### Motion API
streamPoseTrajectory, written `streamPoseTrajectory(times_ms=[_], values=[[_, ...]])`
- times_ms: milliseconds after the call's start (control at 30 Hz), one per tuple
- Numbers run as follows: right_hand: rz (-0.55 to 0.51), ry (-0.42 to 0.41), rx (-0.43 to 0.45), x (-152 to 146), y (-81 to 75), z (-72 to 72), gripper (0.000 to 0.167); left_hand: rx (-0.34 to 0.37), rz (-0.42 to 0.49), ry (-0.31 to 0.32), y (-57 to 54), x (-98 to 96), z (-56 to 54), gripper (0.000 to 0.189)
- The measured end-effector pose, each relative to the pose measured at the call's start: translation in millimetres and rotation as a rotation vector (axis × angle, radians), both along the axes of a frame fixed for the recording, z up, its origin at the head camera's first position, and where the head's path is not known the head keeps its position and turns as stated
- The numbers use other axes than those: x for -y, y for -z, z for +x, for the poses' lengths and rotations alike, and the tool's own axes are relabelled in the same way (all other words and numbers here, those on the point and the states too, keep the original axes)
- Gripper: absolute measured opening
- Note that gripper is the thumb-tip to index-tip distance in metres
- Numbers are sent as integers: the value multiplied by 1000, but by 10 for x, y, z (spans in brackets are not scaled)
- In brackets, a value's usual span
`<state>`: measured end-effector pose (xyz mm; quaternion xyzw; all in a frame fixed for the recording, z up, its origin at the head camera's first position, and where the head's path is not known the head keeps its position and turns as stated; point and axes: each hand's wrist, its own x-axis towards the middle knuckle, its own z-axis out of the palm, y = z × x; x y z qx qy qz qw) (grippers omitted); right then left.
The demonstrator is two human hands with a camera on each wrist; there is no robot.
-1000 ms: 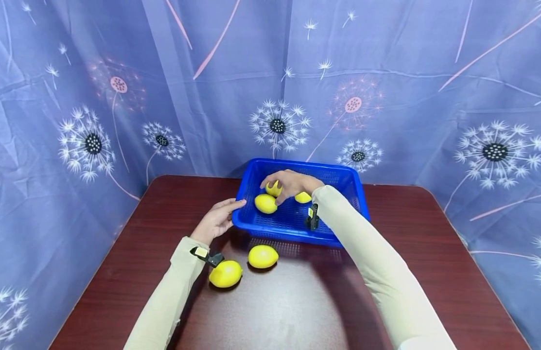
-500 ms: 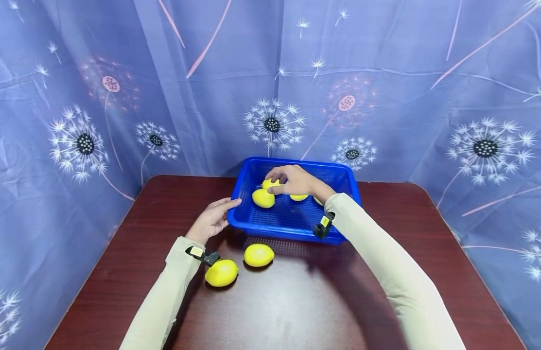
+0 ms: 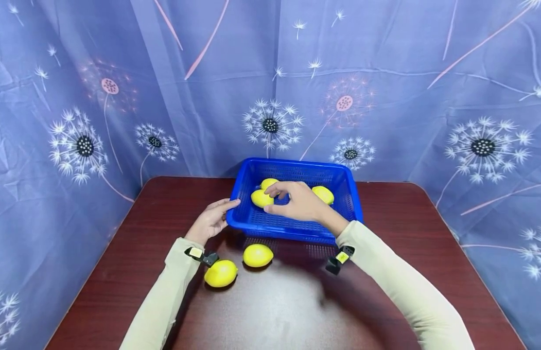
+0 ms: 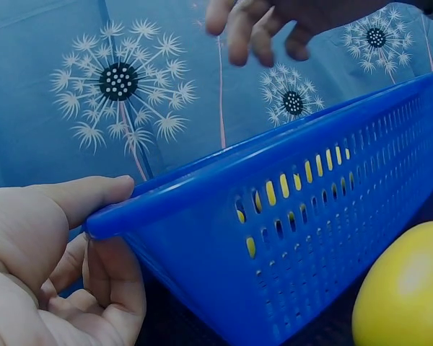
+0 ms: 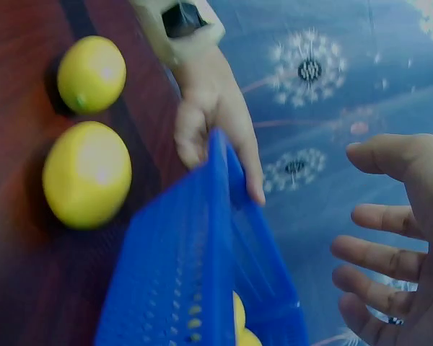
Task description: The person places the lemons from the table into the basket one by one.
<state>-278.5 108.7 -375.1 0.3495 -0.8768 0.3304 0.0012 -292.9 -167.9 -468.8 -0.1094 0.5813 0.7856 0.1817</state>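
Observation:
A blue perforated plastic basket (image 3: 270,228) stands at the back of the table with several lemons inside, among them a lemon (image 3: 261,198) at its left and another lemon (image 3: 323,195) at its right. My left hand (image 3: 211,221) grips the basket's left corner, thumb over the rim and fingers curled beneath it, as the left wrist view shows. Above the basket hovers my right hand (image 3: 298,200), its fingers loosely spread and holding nothing in the right wrist view (image 5: 411,245). Two lemons lie on the table before the basket: one nearer lemon (image 3: 220,273) and one lemon (image 3: 258,255) closer to it.
The dark red wooden table (image 3: 397,233) has its far edge against a blue curtain (image 3: 209,97) with dandelion prints. The nearer lemon sits right beside the left wrist's black camera (image 3: 204,255). A shadow of the right arm falls across the table's front.
My right hand has drawn back from the left lemons toward the basket's front, uncovering the lemon at the right. My left hand keeps its hold on the basket. The view has shifted slightly.

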Motion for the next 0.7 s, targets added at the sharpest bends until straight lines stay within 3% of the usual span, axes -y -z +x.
streamPoseTrajectory(times_ms=[333,567,700], values=[[-48,-35,-41,-58,181,509,44,-18,-26,16,18,28,-20,30],[-16,-37,-94,-7,371,843,46,-8,-4,6,34,3,-31,14],[0,-23,-103,51,498,960,47,-18,-8,2,38,0,-25,10]])
